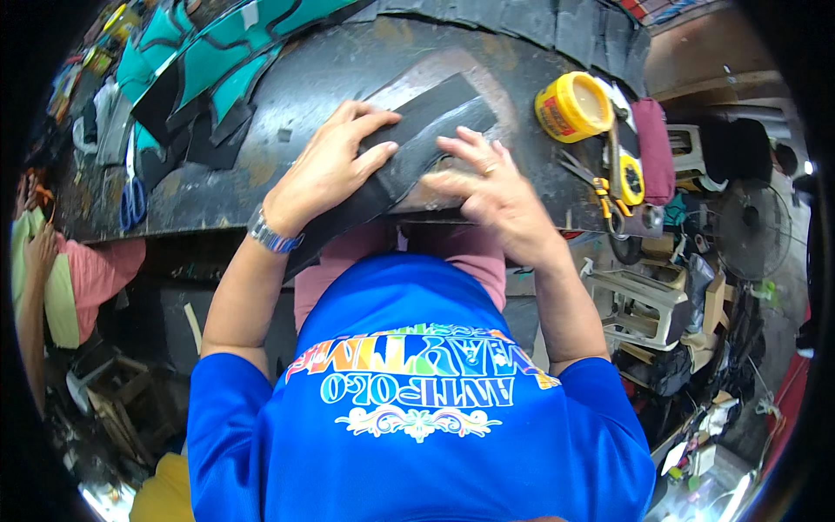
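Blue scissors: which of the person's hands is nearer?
Left. The left hand, on the black strip, is right of the blue scissors; the right hand is farther right.

The person's left forearm (243, 296) and right forearm (571, 304), both bare, slant forward and inward from elbows held wide. The left hand (335, 165) faces palm down, thumb and forefinger spread apart. The right hand (509, 191), slightly blurred, has loosely parted fingers pointing toward the left.
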{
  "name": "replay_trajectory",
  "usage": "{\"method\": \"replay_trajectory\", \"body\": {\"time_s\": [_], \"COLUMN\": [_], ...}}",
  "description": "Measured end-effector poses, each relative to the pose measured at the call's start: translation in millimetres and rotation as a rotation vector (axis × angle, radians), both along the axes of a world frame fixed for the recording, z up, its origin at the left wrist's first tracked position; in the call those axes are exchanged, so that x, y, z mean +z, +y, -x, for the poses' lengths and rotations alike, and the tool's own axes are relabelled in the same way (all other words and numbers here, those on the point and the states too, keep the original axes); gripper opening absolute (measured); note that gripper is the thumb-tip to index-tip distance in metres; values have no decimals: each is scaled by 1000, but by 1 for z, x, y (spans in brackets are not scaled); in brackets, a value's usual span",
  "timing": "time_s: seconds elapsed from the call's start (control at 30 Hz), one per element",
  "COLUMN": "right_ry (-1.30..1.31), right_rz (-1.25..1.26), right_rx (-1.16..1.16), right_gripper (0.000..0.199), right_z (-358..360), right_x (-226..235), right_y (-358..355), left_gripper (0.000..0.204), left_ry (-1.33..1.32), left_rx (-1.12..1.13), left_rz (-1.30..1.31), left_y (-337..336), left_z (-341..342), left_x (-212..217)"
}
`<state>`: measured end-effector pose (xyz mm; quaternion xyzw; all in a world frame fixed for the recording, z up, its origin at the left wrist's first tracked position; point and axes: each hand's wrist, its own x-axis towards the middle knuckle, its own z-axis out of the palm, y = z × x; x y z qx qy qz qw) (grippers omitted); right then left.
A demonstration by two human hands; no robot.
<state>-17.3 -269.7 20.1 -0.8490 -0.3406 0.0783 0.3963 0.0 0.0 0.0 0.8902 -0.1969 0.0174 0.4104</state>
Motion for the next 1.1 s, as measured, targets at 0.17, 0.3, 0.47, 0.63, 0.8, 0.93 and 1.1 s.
{"method": "replay_trajectory", "body": {"time_s": [0.17,0.3,0.47,0.63,0.8,0.93,1.1], "right_ry": [-351,-550,-329,-92,183,-156,-499], "right_rz": [-55,818,458,1216,223,297,684], "right_rx": [-587,-717,-863,-879,-267,-200,-271], "right_gripper": [38,63,70,67,67,47,65], "right_z": [-62,-106,-120,-97,-60,-74,-81], "right_x": [47,42,57,58,25,-24,-43], "right_y": [-88,-126,-141,-116,-64,-14,8], "left_gripper": [31,27,27,27,26,26,26], "left_ry": [69,-3,107,134,107,117,105], "left_rx": [8,-43,-10,17,20,26,47], "left_rz": [128,204,82,75,90,105,100], "left_y": [-11,-8,1,-1,-1,-1,-1], "left_z": [1,6,5,4,4,5,8], "left_x": [22,22,8,5,4,4,1]}}
